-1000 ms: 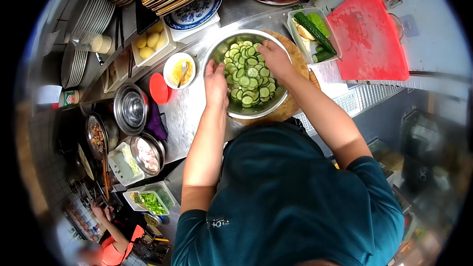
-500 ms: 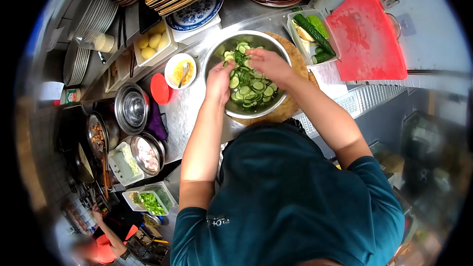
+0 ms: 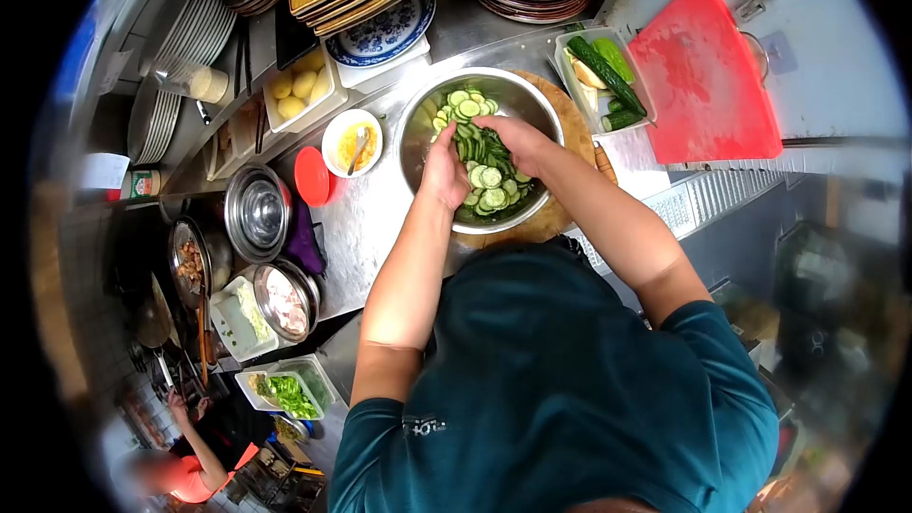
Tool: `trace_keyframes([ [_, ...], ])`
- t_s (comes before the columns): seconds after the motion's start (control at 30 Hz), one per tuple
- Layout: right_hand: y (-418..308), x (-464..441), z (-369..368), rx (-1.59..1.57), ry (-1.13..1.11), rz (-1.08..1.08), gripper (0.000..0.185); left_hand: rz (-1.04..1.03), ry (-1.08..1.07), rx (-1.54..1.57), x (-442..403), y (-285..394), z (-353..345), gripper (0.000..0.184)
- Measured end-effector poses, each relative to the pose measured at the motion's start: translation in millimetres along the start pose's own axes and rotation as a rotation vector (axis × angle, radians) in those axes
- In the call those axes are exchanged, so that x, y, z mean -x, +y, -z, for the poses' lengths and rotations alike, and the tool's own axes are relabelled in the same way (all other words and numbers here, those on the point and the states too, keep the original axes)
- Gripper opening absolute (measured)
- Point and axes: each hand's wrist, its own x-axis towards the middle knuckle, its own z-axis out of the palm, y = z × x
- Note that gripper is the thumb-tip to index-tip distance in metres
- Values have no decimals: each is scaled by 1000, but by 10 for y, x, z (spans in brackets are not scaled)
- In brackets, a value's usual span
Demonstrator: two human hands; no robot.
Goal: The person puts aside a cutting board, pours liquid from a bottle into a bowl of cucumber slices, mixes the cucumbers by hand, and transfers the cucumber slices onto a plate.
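Inside a steel mixing bowl (image 3: 410, 138), sliced cucumber (image 3: 483, 150) is heaped up between my two hands. On the left side of the heap, my left hand (image 3: 446, 173) has its fingers curved in against the slices. My right hand (image 3: 518, 142) presses in from the other side, fingers bent around the cucumber and partly hidden. More slices lie along the bowl's bottom, toward me and at the far wall. Under the bowl is a round wooden chopping board (image 3: 568, 128).
To the right, a plastic tub (image 3: 560, 62) holds whole cucumbers beside a red cutting board (image 3: 703, 76). On the left stand a white bowl (image 3: 332, 144) with a spoon, a red lid (image 3: 312, 177) and steel bowls (image 3: 256, 212). Another person (image 3: 201, 461) works at lower left.
My hands have lowered slightly in the bowl and moved to opposite sides of the slices, gathering them into a heap. The other person's arm has shifted at a pan.
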Motion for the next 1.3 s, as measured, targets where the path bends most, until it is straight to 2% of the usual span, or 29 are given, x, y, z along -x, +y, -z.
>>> trace_keyframes([
  [0.03, -116, 191, -105, 71, 38, 12, 42, 25, -6, -13, 35, 36, -2, 60],
  [0.07, -214, 336, -160, 166, 55, 24, 54, 56, -10, -26, 118, 99, -42, 61],
  [0.1, -283, 455, -178, 152, 36, 59, 56, 86, -17, -40, 207, 178, -107, 62],
  [0.13, -354, 557, -176, 138, 18, 98, 58, 67, 68, -189, 329, 280, -205, 64],
  [0.2, -387, 590, -123, 126, 69, 220, 61, -135, 155, -390, 224, 334, -105, 61],
  [0.27, -205, 171, 84, 74, 296, 198, 60, -372, 307, -771, -28, 418, 144, 63],
  [0.3, -61, -145, 219, 48, 407, 192, 59, -358, 298, -701, -161, 348, 196, 60],
  [0.33, 158, -500, 378, -36, 320, 134, 55, -347, 288, -632, -297, 261, 209, 58],
  [0.37, -64, 26, -2, -89, 333, 76, 50, -332, 278, -563, -427, 174, 261, 56],
  [0.43, 100, -228, -11, -251, 213, 112, 43, -192, 273, -405, -480, 132, 213, 49],
  [0.47, 146, -375, 73, -333, -15, 25, 38, -102, 182, -296, -357, 135, 109, 47],
  [0.5, 124, -317, 46, -259, -2, 26, 38, -14, 92, -188, -123, 201, -72, 46],
  [0.57, 58, -215, -15, -108, 18, 38, 38, -2, 2, -142, -216, 175, 93, 44],
  [0.6, -66, 91, -198, -47, 113, 75, 36, 5, -4, -139, -124, 202, 41, 44],
  [0.7, 107, -19, -73, 135, -14, 281, 36, -18, 94, -11, -75, 257, 37, 44],
  [0.73, -34, 192, -130, 70, -53, 319, 39, -43, 75, 42, -15, 308, 7, 43],
  [0.83, -206, 426, -1, 63, -5, 273, 41, -99, 10, 15, 167, 392, -30, 42],
  [0.87, -158, 406, 87, 100, 34, 312, 50, -127, -30, -97, 154, 376, 51, 50],
  [0.97, -197, 693, -27, -109, 199, 142, 57, -198, 261, -433, 564, 357, -195, 62],
  [1.0, -180, 734, -41, -134, 237, 90, 58, -161, 338, -438, 605, 342, -191, 68],
  [1.1, -31, 632, -68, -218, 243, -29, 58, 23, 344, -285, 428, 204, 19, 66],
  [1.13, -6, 529, -94, -212, 241, -63, 57, 78, 399, -253, 497, 220, -184, 60],
  [1.23, 7, 371, -142, -198, 158, -102, 54, 109, 115, -34, 172, 41, -6, 51],
  [1.3, 85, 155, 4, -201, 19, -105, 55, 116, 50, 28, 100, -49, 32, 42],
])
